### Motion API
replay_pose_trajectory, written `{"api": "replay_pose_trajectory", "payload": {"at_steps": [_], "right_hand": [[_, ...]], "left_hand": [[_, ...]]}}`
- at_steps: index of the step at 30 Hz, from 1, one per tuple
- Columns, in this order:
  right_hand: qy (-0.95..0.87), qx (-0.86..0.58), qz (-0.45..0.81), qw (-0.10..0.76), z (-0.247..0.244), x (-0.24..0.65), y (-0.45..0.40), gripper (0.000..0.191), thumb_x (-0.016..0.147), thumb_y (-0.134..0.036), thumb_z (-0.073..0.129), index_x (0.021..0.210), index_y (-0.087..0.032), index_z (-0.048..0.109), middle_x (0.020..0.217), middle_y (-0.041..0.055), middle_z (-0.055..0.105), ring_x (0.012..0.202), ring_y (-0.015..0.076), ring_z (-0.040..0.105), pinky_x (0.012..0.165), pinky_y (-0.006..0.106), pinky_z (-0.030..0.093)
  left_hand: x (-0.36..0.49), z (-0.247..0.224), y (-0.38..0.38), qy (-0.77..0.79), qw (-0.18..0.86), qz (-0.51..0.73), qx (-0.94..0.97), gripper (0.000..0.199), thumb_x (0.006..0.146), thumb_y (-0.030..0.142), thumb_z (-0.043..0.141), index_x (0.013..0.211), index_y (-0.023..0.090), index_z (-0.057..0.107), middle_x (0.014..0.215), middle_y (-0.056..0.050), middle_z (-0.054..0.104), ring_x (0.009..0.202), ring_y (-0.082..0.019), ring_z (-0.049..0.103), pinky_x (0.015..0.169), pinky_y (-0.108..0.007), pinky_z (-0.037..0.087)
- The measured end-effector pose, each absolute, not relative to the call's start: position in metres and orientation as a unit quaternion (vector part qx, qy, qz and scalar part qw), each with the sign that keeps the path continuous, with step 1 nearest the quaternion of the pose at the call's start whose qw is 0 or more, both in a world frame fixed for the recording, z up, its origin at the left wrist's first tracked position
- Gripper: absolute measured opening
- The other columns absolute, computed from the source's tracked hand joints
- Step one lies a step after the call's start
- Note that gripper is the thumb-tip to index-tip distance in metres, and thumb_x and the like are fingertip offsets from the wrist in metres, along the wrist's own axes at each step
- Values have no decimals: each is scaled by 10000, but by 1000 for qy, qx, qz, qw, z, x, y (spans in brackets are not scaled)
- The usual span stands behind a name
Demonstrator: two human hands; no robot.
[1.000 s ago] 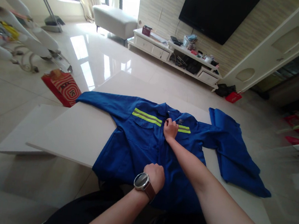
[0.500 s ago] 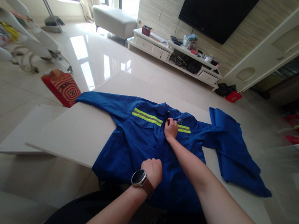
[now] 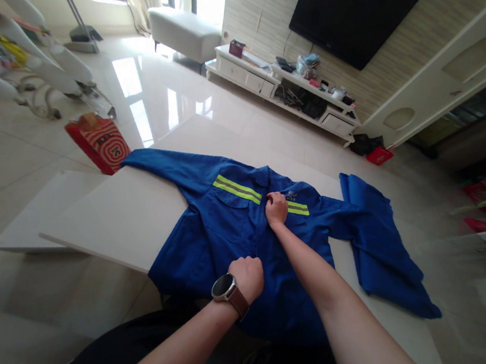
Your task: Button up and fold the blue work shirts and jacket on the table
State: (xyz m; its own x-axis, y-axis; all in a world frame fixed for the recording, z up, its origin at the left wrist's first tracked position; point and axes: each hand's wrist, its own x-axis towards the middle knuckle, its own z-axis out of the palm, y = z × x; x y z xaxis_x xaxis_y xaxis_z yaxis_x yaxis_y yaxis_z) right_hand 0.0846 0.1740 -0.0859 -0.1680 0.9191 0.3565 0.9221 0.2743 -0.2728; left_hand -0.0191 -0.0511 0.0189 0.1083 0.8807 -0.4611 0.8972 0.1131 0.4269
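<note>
A blue work jacket (image 3: pixel 228 227) with yellow-green and grey reflective stripes lies spread front side up, its collar at the far end. My right hand (image 3: pixel 275 209) is closed in a pinch at the jacket's front opening, level with the chest stripe. What exactly lies between its fingertips is hidden. Lower down the same opening, my left hand (image 3: pixel 249 278), with a watch (image 3: pixel 223 286) on its wrist, makes a fist on the jacket's front near the hem. The cloth between both hands runs in a fairly straight line.
Under the jacket is a white tabletop (image 3: pixel 110 213). Folded blue cloth (image 3: pixel 387 253) lies on its right side, by the jacket's sleeve. A red paper bag (image 3: pixel 99 144) stands beyond the left edge. Across the floor are a low cabinet (image 3: pixel 242 78) and a bench (image 3: pixel 184 33).
My right hand has barely shifted at the chest stripe, and the dark spot by the collar above it no longer shows. My left hand stays in place; the view has moved slightly.
</note>
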Motion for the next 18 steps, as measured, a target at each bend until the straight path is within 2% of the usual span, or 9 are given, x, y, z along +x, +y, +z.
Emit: {"api": "replay_pose_trajectory", "payload": {"at_steps": [3,6,9,13,18], "right_hand": [[-767,-603,-4,218,-85,83,172,256,926,-166,481,948,-205,733,1068,71,709,1035,234,565,869,344,372],[-763,-610,-18,213,-86,81,171,210,946,-303,556,963,-202,740,1069,80,708,1038,244,564,876,358,370],[-764,-608,-24,213,-87,81,172,251,969,-404,576,966,-205,730,1067,82,703,1046,249,558,865,358,363],[-768,-604,-32,210,-87,82,173,228,990,-388,570,970,-210,710,1068,84,696,1054,251,542,845,352,347],[-782,-587,-21,209,-87,82,173,227,1012,-315,530,1055,-223,733,1104,85,701,1071,249,534,852,354,330]], "left_hand": [[-19,20,-51,664,334,-18,668,347,944,131,408,1038,111,741,1088,-202,750,1044,-305,730,859,-363,558],[-19,20,-51,663,337,-21,668,350,943,137,412,1047,112,744,1093,-204,749,1048,-298,729,869,-361,560],[-19,19,-50,662,338,-17,669,357,937,131,408,1048,115,747,1085,-209,749,1045,-299,730,869,-376,567],[-19,20,-49,664,337,-14,667,373,943,136,391,1067,121,743,1102,-208,745,1054,-310,726,870,-407,571],[-20,25,-49,666,343,-25,662,379,961,158,379,1073,117,739,1120,-207,740,1077,-295,718,885,-369,555]]}}
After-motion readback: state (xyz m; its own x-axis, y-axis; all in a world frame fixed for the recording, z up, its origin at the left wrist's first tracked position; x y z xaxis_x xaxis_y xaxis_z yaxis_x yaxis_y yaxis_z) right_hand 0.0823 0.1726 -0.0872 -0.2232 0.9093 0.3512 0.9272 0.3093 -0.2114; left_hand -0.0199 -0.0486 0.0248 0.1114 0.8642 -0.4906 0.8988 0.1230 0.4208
